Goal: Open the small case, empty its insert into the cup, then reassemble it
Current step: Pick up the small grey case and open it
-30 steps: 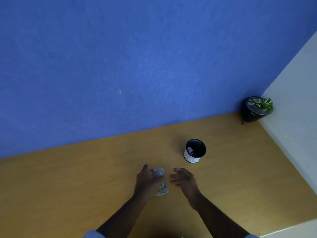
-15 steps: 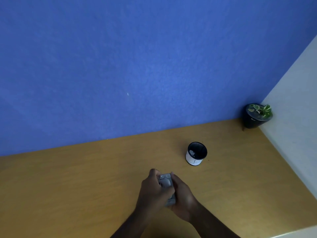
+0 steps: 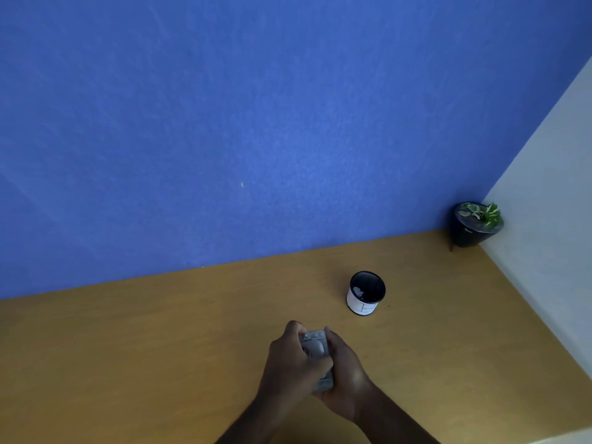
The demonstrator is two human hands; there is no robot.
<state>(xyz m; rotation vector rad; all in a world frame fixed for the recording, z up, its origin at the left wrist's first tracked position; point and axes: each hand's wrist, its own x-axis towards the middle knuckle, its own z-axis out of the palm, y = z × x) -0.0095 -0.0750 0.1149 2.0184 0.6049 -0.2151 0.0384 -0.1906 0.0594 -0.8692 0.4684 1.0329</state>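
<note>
A small grey case (image 3: 315,346) sits between both my hands, above the wooden table. My left hand (image 3: 293,363) wraps its left side, fingers curled over the lid. My right hand (image 3: 346,371) cups its right side and underside. Most of the case is hidden by my fingers; whether it is open cannot be told. The cup (image 3: 366,293), white outside and dark inside, stands upright on the table (image 3: 160,347) a short way beyond and to the right of my hands.
A dark pot with a small green plant (image 3: 475,224) stands in the far right corner. A blue wall rises behind the table and a white wall (image 3: 544,219) runs along its right edge.
My right hand, open and apart a second ago, has come in and closed on the case beside my left hand. Both hands have drawn slightly nearer to me.
</note>
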